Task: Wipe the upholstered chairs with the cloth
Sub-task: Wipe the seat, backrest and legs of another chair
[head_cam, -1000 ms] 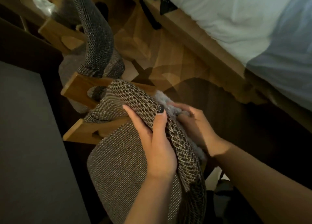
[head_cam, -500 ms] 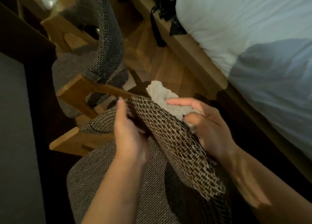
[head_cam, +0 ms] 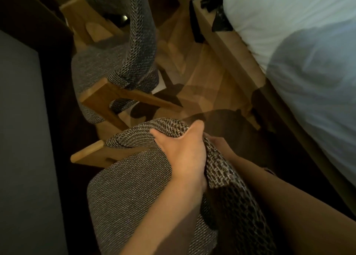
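The near upholstered chair has a grey woven seat and a curved backrest in a coarse dark weave. My left hand grips the top edge of that backrest, thumb over the rim. My right hand is behind the backrest, mostly hidden by it; only the wrist and a few fingers show. The cloth is out of sight behind the backrest. A second chair of the same kind stands farther away, its backrest upright.
A dark grey table top fills the left side, close to both chairs. A bed with white and pale blue bedding in a wooden frame runs along the right. Wooden floor lies between. A black bag hangs at the bed's corner.
My left hand shifted from the inner face onto the backrest's top edge and gripped it. My right hand with the pale cloth dropped behind the backrest, so the cloth no longer shows.
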`<move>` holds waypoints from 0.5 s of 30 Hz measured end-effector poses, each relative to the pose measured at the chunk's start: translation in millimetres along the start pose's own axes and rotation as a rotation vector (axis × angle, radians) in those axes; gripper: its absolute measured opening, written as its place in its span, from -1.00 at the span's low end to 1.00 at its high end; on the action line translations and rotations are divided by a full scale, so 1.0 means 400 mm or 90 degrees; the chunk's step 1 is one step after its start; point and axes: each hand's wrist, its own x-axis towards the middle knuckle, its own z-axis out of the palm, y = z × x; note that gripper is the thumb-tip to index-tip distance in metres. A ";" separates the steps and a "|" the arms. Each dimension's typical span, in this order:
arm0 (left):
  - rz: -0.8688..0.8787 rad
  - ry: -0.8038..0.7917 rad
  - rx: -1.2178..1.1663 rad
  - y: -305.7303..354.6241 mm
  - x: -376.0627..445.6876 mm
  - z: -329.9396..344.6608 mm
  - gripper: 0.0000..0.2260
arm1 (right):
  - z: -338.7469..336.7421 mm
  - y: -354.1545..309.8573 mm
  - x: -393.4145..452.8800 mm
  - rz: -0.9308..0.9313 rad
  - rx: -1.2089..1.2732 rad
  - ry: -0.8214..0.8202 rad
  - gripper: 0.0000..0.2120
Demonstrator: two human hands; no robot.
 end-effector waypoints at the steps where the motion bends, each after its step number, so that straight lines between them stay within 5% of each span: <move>1: 0.002 0.002 0.006 0.000 -0.003 -0.001 0.13 | 0.001 0.011 0.016 0.028 -0.060 -0.017 -0.70; 4: 0.023 0.026 -0.001 0.017 -0.032 0.020 0.01 | -0.026 0.021 0.038 0.047 -0.138 -0.045 -0.70; 7: 0.035 0.069 0.006 0.027 -0.048 0.070 -0.07 | -0.092 -0.058 0.043 -0.063 -0.068 -0.031 -0.69; 9: 0.021 0.065 0.002 0.036 -0.053 0.108 -0.04 | -0.130 -0.147 0.040 -0.099 0.030 -0.093 -0.67; 15: 0.032 0.071 -0.008 0.052 -0.065 0.139 0.10 | -0.137 -0.200 0.072 -0.105 0.006 -0.255 -0.69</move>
